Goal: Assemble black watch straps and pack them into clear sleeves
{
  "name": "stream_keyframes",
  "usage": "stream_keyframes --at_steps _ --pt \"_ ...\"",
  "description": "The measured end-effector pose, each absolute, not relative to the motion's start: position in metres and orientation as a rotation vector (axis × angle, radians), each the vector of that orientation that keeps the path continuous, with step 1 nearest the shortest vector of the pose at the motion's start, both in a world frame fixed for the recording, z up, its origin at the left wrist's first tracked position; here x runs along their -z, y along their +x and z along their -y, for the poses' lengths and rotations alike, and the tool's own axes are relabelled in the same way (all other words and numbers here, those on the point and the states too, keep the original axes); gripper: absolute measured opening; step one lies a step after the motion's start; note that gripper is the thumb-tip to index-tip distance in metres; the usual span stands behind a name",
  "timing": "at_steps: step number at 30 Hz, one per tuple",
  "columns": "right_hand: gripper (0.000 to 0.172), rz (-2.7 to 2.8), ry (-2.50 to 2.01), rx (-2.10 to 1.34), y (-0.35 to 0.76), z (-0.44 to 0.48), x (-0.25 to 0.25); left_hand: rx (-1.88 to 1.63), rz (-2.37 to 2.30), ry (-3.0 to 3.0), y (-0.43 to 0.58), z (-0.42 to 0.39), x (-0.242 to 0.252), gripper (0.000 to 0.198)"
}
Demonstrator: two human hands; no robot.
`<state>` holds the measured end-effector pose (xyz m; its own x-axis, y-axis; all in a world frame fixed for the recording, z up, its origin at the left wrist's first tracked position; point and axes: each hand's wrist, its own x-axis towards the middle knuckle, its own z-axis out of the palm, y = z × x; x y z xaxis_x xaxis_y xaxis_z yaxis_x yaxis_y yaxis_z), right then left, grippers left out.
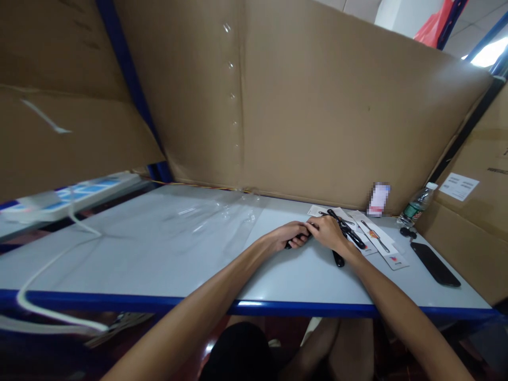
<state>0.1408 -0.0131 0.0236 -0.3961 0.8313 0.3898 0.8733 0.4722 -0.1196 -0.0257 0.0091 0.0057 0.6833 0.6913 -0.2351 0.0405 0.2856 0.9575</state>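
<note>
My left hand is closed around a slim black handle, whose dark end sticks out below the fingers. My right hand meets it, fingers curled in a pinch at the other end of the same item; most of that item is hidden. Just right of my right hand lie several glossy black-handled utensils in a loose pile. Another black handle pokes out under my right wrist. Beneath and beside the pile are white printed cards picturing a long-handled utensil.
Clear plastic sleeves lie left of my hands. At the right are a phone, a small black object and a water bottle. A cardboard wall closes the back. A power strip and white cable sit left.
</note>
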Motion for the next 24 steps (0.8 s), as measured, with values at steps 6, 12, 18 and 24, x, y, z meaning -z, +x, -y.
stream_keyframes --at_steps 6,12,18,24 --pt "0.028 2.293 -1.512 0.204 0.1421 0.0114 -0.0242 -0.495 -0.764 1.213 -0.0258 -0.0048 -0.0106 0.016" --pt "0.029 2.325 -1.637 0.228 0.1439 0.0094 -0.0235 -0.486 -0.774 1.219 -0.0271 -0.0043 -0.0112 0.017" --pt "0.029 2.350 -1.597 0.250 0.1405 0.0117 -0.0220 -0.487 -0.735 1.225 -0.0265 -0.0071 -0.0081 0.016" --pt "0.031 2.357 -1.567 0.242 0.1405 0.0118 -0.0231 -0.488 -0.744 1.227 -0.0265 -0.0084 -0.0058 0.016"
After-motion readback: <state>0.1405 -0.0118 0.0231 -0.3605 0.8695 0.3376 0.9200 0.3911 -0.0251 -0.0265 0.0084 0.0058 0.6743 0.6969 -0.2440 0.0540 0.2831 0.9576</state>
